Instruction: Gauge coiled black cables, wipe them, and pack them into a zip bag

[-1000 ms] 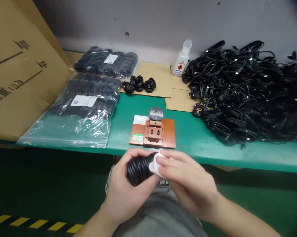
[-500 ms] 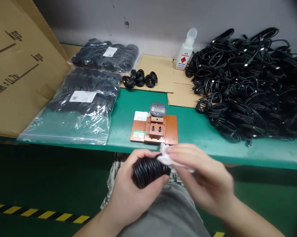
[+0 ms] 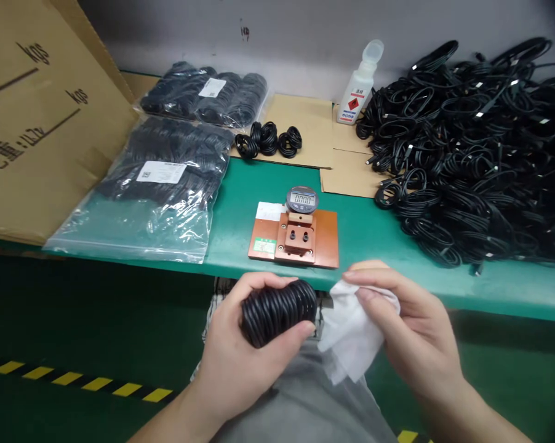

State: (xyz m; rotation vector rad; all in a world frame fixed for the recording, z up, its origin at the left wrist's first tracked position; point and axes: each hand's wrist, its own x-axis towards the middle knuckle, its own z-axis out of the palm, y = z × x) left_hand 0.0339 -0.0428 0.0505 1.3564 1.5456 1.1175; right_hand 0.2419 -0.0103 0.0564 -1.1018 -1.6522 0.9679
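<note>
A stack of coiled black cables (image 3: 277, 311) sits in my left hand (image 3: 245, 351), its fingers wrapped round the far side and the thumb along the near side. My right hand (image 3: 411, 326) pinches a white cloth (image 3: 351, 329) between thumb and fingers. The cloth hangs down just right of the coils, apart from them. Beyond both hands, a digital gauge (image 3: 302, 200) reading 0.000 stands on an orange-brown base (image 3: 326, 240) near the front edge of the green table (image 3: 231, 203).
At the right lies a big heap of black cables (image 3: 480, 166). A white bottle (image 3: 357, 92) with its cap up stands behind. Several small coils (image 3: 268, 140) rest on cardboard (image 3: 314, 123). Clear bags of coils (image 3: 167, 203) lie at left beside a large carton (image 3: 37, 160).
My right hand has drawn the cloth away from the coils toward the right, and the cloth now hangs spread out. My left hand keeps hold of the coils. The view has shifted slightly.
</note>
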